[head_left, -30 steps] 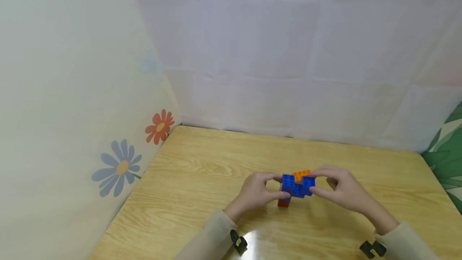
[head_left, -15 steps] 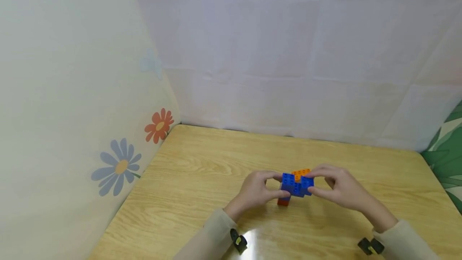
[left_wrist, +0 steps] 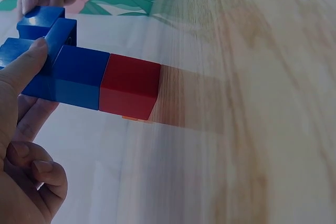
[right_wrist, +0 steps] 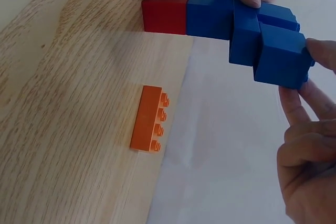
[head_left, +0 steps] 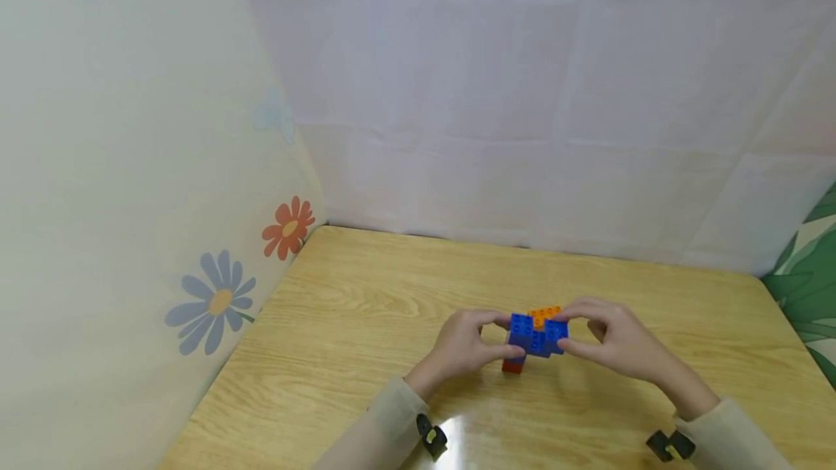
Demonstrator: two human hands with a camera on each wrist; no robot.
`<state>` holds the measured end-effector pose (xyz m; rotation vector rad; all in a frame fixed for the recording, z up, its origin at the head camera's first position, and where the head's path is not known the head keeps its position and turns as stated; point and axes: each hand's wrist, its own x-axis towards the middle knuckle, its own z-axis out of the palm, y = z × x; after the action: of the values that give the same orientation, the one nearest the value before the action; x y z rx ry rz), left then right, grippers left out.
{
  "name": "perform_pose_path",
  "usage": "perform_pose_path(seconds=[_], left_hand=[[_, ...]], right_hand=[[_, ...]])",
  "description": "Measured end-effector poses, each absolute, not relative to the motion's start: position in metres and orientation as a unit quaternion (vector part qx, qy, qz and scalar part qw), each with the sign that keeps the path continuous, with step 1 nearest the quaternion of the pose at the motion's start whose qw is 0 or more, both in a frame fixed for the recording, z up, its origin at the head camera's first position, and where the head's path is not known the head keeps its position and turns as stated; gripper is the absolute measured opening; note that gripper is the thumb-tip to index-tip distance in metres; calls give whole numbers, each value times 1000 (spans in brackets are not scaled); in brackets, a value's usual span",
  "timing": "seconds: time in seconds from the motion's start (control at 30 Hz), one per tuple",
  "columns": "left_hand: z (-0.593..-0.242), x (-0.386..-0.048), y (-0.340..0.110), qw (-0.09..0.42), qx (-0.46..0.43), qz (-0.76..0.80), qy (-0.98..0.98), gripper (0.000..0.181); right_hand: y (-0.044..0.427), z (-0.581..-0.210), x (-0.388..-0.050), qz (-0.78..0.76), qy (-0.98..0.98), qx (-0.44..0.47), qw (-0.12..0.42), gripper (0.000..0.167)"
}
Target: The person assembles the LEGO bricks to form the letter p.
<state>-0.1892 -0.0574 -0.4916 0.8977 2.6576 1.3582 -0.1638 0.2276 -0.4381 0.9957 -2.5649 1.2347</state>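
Observation:
A small tower of bricks stands on the table between both hands. Its base is a red brick [right_wrist: 165,13], with a blue brick [right_wrist: 209,15] on top of that. Above them lies a wider blue brick [right_wrist: 244,40] that overhangs to the right. Two more blue bricks sit side by side on it, a left one [head_left: 521,325] and a right one [right_wrist: 281,53]. My left hand [head_left: 460,343] grips the tower's left side near the top, between thumb and fingers. With thumb and fingertips, my right hand [head_left: 617,339] pinches the right upper brick.
An orange brick [right_wrist: 147,119] with a row of studs lies on the wooden table [head_left: 366,310], behind the tower and apart from it. A pale cloth wall [head_left: 457,129] rises at the table's back edge. A flowered wall [head_left: 163,201] borders the left.
My right hand and the blue brick it pinches have shifted very slightly left and down. The left hand and the rest of the tower look the same.

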Motion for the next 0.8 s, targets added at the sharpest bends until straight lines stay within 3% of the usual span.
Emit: perform_pose_path(seconds=[0.5, 0.8], left_hand=[[-490, -188, -57, 16, 282, 439, 853, 48], [-489, -187, -57, 25, 277, 442, 853, 48]], right_hand=[[239, -449, -172, 497, -836, 232, 4, 26], [251, -468, -194, 466, -866, 182, 2, 36]])
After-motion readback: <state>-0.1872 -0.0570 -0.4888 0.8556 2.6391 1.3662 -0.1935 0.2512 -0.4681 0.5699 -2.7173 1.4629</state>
